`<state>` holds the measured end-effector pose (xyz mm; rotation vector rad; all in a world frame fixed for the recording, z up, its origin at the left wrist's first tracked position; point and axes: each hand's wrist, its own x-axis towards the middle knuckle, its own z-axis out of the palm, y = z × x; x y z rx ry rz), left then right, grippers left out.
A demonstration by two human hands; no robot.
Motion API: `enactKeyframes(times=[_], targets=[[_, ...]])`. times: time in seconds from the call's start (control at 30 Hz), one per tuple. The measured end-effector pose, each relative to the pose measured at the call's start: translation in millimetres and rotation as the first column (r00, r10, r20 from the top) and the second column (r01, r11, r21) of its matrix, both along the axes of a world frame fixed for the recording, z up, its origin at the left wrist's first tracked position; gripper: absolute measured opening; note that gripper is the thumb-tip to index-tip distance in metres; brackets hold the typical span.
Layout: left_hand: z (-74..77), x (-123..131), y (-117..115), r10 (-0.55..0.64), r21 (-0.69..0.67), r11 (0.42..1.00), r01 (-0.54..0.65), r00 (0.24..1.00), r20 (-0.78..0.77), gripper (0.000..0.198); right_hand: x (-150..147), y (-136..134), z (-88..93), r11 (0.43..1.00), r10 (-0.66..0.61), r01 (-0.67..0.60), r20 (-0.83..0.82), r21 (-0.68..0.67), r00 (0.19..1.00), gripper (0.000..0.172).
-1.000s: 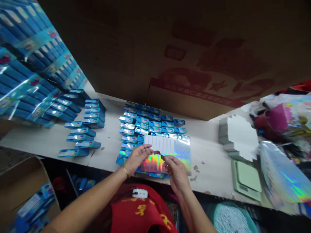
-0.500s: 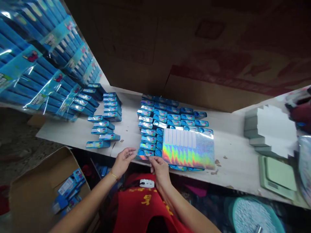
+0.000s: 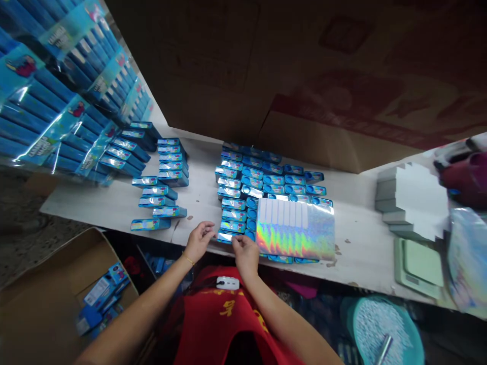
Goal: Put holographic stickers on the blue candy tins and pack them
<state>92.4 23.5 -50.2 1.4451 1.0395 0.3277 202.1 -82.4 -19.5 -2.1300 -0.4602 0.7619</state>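
Several small blue boxes [image 3: 233, 215] stand in close rows on the table, their narrow sides up, some with round cutouts. At the nearest left box, a shiny sticker [image 3: 225, 236] lies along the upper side. My right hand [image 3: 246, 254] pinches at that sticker's right end, fingertips against the box; the exact grip is partly hidden. My left hand [image 3: 200, 242], fingers bent and apart, is just left of the same box and holds nothing visible. Over the nearer boxes to the right lies a rainbow-shiny sticker sheet [image 3: 321, 233] with several pale strip-shaped blanks.
A large cardboard carton [image 3: 304, 101] stands behind the boxes. More blue boxes [image 3: 171, 165] and plastic-wrapped packs [image 3: 57, 116] are at left. White card stacks [image 3: 420, 200] and a pale green scale [image 3: 420, 268] sit right. Below are an open carton [image 3: 49, 284] and a teal bucket [image 3: 416, 329].
The shiny sticker, held between both hands at the box's near edge before, now lies along the box's upper side. My left hand has shifted slightly right and up. The view has moved slightly.
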Motion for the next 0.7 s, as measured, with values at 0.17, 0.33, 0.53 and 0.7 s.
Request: enactKeyframes(times=[0.17, 0.33, 0.53, 0.7], targets=[[-9.5, 4, -11, 0.075, 0.113, 0.991, -0.072, 0.997, -0.021, 0.024, 8, -7, 12.7, 0.955, 0.221, -0.167, 0.215, -0.244, 0.951, 0.025], [-2.7, 1, -22, 0.018, 0.294, 0.956, 0.009, 0.996, -0.086, 0.031, 4, -18, 26.2, 0.688, 0.709, -0.522, 0.316, -0.504, 0.63, 0.038], [15.7, 13, -28, -0.157, 0.577, 0.751, 0.322, 0.935, -0.317, 0.052, 30, -14, 34.0, 0.603, 0.794, -0.61, 0.321, -0.514, 0.516, 0.042], [30.5, 53, -23, -0.302, 0.67, 0.468, 0.576, 0.817, -0.492, 0.056, 71, 37, 40.9, 0.769, 0.619, -0.572, 0.553, -0.285, 0.557, 0.042]])
